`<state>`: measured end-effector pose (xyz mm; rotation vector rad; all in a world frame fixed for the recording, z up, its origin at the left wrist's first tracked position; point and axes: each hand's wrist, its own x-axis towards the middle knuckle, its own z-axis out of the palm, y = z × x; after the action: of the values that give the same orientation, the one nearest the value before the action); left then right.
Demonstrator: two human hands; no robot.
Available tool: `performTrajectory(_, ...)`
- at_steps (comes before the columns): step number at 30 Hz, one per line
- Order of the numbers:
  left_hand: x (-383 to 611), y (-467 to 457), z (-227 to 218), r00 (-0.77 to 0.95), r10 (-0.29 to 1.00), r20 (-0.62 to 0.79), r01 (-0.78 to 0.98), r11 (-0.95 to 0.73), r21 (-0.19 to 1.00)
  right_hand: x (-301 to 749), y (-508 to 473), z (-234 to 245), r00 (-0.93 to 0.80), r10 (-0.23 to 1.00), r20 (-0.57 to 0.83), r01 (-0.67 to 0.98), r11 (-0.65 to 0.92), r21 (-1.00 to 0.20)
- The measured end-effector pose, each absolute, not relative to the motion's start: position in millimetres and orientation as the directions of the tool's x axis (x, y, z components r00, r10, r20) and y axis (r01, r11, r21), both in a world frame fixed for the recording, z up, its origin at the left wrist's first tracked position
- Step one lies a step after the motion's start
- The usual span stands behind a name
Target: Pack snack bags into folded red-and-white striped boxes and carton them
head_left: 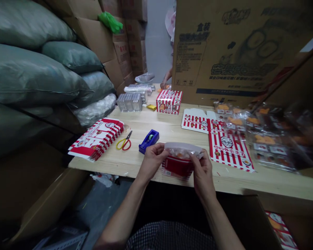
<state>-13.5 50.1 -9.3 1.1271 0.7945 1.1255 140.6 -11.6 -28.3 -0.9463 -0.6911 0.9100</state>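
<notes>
Red paper box (177, 167) with clear plastic tray (181, 153) in its opening, at lower middle of frame, is grasped from both sides by left hand (152, 161) and right hand (202, 172)

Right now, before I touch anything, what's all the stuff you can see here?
Flat striped cartons: one stack, red and white, left on table
Scissors: one pair, yellow and red, on table
Tape dispenser: one, blue, on table
Folded box: one, red and white, far on table
Snack packets: many, orange and clear, right on table
Clear packet: one, clear, between hands
Left hand: one, on packet
Right hand: one, on packet
</notes>
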Motion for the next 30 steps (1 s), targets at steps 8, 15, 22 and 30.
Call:
performTrajectory(8,-14,53,-13,0.322,0.945,0.05,-0.347,0.069,0.935,162,-16,-23,0.22,0.976,0.008,-0.587,0.139,-0.798)
performTrajectory(15,-11,61,-17,0.426,0.905,0.016,-0.397,0.171,0.902,173,0,-25,0.14,0.99,-0.028,-0.535,0.052,-0.843)
performTrajectory(22,-8,46,-8,0.353,0.93,-0.103,-0.448,0.264,0.854,169,-13,-20,0.13,0.988,-0.085,-0.534,-0.003,-0.845)
performTrajectory(30,-36,-22,-73,0.447,0.764,-0.465,-0.341,0.627,0.701,163,-87,-88,0.15,0.861,-0.486,-0.582,-0.321,-0.747)
